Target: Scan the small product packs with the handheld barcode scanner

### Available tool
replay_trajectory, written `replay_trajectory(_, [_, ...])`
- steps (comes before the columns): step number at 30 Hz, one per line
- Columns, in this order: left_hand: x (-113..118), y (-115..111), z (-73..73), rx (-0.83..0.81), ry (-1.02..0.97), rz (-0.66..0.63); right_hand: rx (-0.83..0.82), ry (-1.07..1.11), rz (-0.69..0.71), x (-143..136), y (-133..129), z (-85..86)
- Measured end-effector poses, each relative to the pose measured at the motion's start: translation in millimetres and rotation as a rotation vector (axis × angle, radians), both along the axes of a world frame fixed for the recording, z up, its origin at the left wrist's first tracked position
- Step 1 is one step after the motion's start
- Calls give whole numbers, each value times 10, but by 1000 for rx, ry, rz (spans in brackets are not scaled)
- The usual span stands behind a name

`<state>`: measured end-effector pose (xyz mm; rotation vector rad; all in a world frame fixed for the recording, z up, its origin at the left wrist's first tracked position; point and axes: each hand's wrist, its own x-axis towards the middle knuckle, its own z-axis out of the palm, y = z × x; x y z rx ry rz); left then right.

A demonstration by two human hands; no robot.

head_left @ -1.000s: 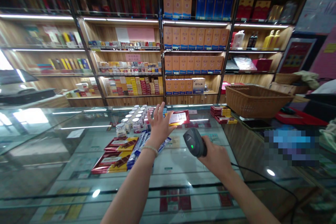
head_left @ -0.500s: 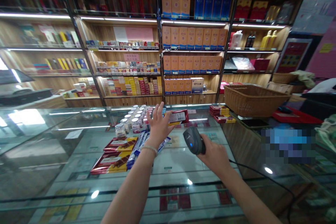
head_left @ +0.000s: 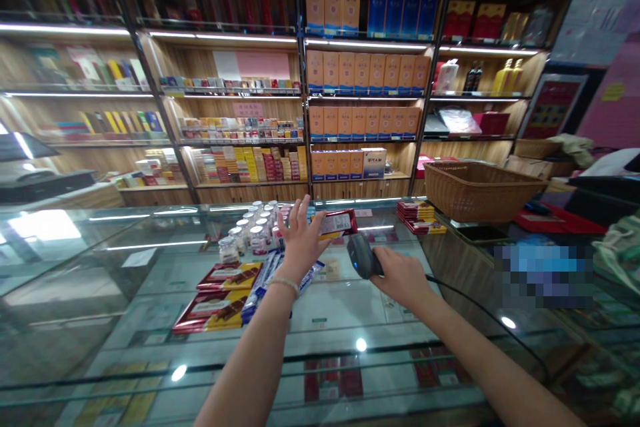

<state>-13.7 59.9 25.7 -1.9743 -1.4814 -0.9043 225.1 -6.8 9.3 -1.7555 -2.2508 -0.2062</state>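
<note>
My left hand (head_left: 301,235), with a beaded bracelet at the wrist, has a red-and-yellow chocolate bar (head_left: 339,223) between thumb and forefinger, the other fingers raised and spread. The bar's printed back and barcode face me. In my right hand (head_left: 400,273) is a black barcode scanner (head_left: 363,257) with a blue light, its head just below the bar's right end. Left of my left wrist lie more chocolate bars (head_left: 223,307) and blue-wrapped bars (head_left: 257,290). Clear jars with white lids (head_left: 257,237) stand in rows behind them.
A stack of chocolate bars (head_left: 420,215) lies at the right, near a wicker basket (head_left: 480,193). The scanner's cable (head_left: 480,297) trails right across the glass counter (head_left: 325,320). Shelves of boxed goods (head_left: 367,73) line the far wall.
My right hand has brought the scanner up and slightly left, closer to the chocolate bar. My left hand and the bar have hardly moved. The view has shifted slightly.
</note>
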Motion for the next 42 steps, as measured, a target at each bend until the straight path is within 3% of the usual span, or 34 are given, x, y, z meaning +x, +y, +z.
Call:
replay_trajectory(9, [7,-25,18,-9,-27,-16,47,-29,38,1,40,-94])
replay_trajectory(17, [5,-20,14,-21,-13,-4,283,-13,151,-9,137,-233])
replay_trajectory(27, [16,-50,37,-16,0,1,220,-28,184,-24,168,-329])
replay_trajectory(38, [10,-10,2,-19,-15,-16,-80,19,244,48,180,-173])
replay_trajectory(42, [9,1,-6,-9,3,-7,-110,7,255,73,174,-179])
